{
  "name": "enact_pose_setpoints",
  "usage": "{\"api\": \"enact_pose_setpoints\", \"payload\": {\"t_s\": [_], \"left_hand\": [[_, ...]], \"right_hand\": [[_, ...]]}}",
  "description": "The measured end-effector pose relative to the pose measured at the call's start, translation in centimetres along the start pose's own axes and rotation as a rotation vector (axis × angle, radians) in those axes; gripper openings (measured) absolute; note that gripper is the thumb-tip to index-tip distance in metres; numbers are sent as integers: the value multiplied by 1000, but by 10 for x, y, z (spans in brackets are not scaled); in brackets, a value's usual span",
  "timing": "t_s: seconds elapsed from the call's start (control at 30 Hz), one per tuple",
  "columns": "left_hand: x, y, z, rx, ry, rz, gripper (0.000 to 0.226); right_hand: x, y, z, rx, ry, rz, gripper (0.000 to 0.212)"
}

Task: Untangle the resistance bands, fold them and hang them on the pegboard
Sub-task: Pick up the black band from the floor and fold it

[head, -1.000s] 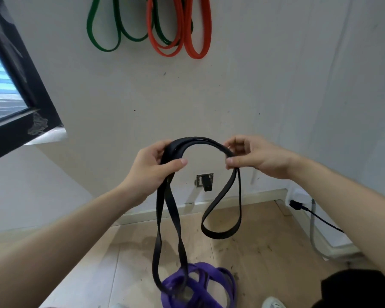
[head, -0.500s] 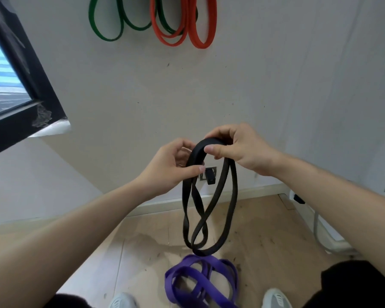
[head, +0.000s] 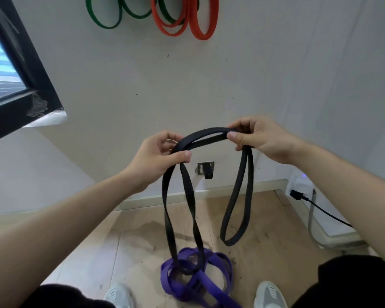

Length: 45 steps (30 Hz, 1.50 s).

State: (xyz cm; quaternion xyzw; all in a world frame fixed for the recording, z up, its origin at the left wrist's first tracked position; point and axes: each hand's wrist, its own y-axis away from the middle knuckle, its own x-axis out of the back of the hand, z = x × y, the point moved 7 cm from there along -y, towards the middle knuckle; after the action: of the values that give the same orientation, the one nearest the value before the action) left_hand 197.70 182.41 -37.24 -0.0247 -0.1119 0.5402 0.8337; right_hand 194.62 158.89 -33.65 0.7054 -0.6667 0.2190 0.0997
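Done so far, far up on the pale painted wall (head: 209,85): flat green rubber resistance band (head: 102,24) hung in folded loops on the left, flat orange-red rubber resistance band (head: 203,30) hung likewise just right of it, loops overlapping; pegs and pegboard cut off by the top edge, so support not visible. In hand at centre: flat matte black rubber resistance band (head: 188,192), no knot to be seen, gathered into doubled strands. Left hand (head: 156,161) clenched round the left end of a short arch of band, thumb pressed on top. Right hand (head: 260,138) pinching the right end between thumb and curled fingers. Judged mid-fold: two long loops dropping toward the floor, the left one longer with a half twist, its bottom reaching the purple heap, whether threaded through or only resting there not clear; the right one shorter and hanging free. Left to do: even up and finish this fold, hang it, then deal with the flat purple rubber resistance band (head: 211,283), lying near on the floor in a tangled heap between grey-white shoes (head: 118,294). Materials, left to right: glossy black window frame (head: 20,70) with a chipped corner; smooth wall speckled with small marks; bands all thin, ribbon-like and limp, draping under own weight, probably grippy and stretchy; pale wood-grain floor (head: 125,252), scuffed and dusty; black plug and cable (head: 320,210) at far right.
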Motion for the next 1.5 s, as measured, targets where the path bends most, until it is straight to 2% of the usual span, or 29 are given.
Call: {"api": "enact_pose_setpoints", "payload": {"t_s": [0.17, 0.27, 0.37, 0.47, 0.57, 0.77, 0.93, 1.17, 1.37, 1.5], "left_hand": [[1, 1, 7, -59, -27, 40, 20], [-4, 1, 12, -80, -52, 7, 20], [-15, 2, 15, -107, -91, -36, 21], [-20, 1, 16, -128, -121, -60, 29], [-19, -1, 10, -71, -131, -87, 34], [-24, -1, -7, -12, -214, -167, 18], [-18, 3, -20, 36, -234, -221, 14], [-5, -1, -22, 50, -282, -166, 19], [7, -4, -13, -22, -372, -123, 29], [11, -4, -2, -51, -303, -56, 28]], "right_hand": [[-20, 8, 14, -82, 99, -253, 15], [-37, 10, 11, -87, 104, -314, 34], [-54, 6, -2, -17, 26, -262, 42], [-60, 3, -16, 70, 67, -158, 29], [-55, 0, -23, 119, 73, -77, 15], [-46, -1, -33, 180, 17, -5, 11], [-16, -1, -34, 189, -58, 100, 8], [10, -5, -3, 87, -87, 83, 9], [19, -4, 23, -16, -59, -6, 12], [15, -2, 36, -89, -20, -105, 14]]}}
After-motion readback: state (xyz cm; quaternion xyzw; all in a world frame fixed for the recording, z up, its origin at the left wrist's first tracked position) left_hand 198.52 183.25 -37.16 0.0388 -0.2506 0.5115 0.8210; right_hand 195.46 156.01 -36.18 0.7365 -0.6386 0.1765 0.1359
